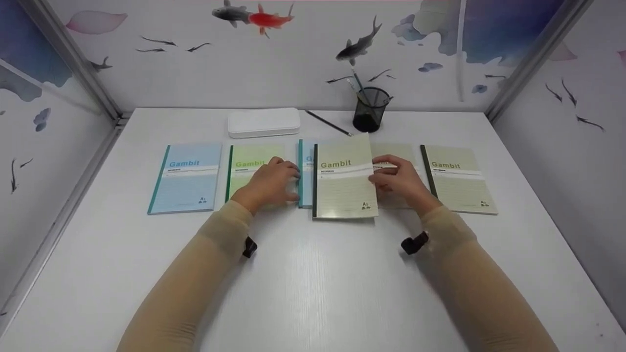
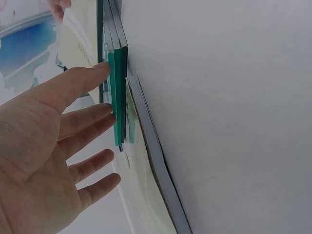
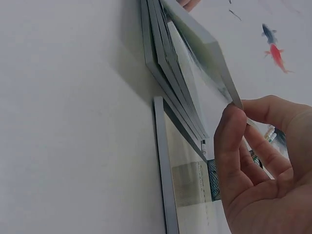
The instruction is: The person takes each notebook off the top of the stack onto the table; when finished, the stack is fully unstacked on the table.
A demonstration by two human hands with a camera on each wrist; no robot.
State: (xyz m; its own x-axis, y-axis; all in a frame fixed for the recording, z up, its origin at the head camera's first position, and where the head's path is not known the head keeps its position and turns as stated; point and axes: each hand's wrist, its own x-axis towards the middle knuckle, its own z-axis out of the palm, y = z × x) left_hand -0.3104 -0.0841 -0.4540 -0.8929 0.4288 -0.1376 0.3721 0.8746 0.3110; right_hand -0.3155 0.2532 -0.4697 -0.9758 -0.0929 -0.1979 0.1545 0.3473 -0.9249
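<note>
My right hand pinches the right edge of a beige Gambit notebook between thumb and fingers. In the right wrist view that notebook tilts, its held edge raised above a stack of notebooks. Under it in the head view, a blue notebook shows along its teal spine. My left hand is at the stack's left side, over part of a green notebook. In the left wrist view its fingers are spread and loosely bent, with thumb and fingertips at the teal spines, gripping nothing.
A blue notebook lies at left and a beige one at right. Another beige notebook is partly behind my right hand. Toward the back are a white case, a pencil and a black mesh pen holder.
</note>
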